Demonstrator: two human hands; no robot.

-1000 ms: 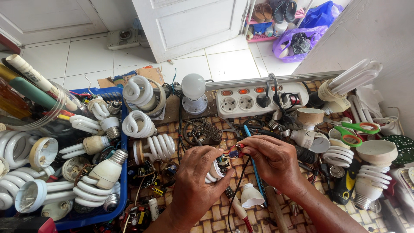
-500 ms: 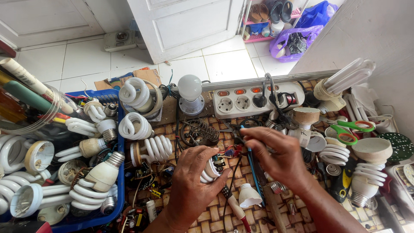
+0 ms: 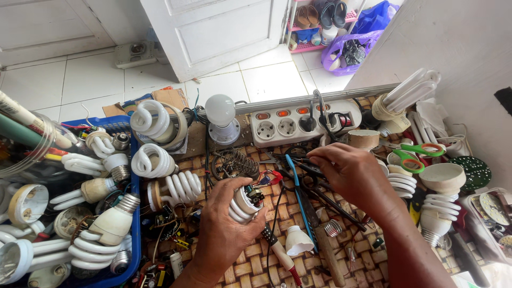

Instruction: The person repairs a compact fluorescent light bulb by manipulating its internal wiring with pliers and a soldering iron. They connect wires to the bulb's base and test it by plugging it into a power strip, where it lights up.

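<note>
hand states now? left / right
Left hand: closed around an opened spiral lamp.
Right hand: fingers pinched over the black wires; what the grip holds cannot be told.

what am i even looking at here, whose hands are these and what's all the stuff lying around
The picture comes from a camera worn on a person's head, looking down at that person's own two bare hands; there is no machine. The left hand holds an opened lamp, with white tubes and small electronic parts showing at its open end. The right hand grips a thin dark tool, its tip pointed toward that lamp. They work over a woven mat strewn with parts. On it lie a soldering iron, a white power strip, scissors with green and red handles and a white bulb. A blue crate on the left is full of spiral lamps.
</note>
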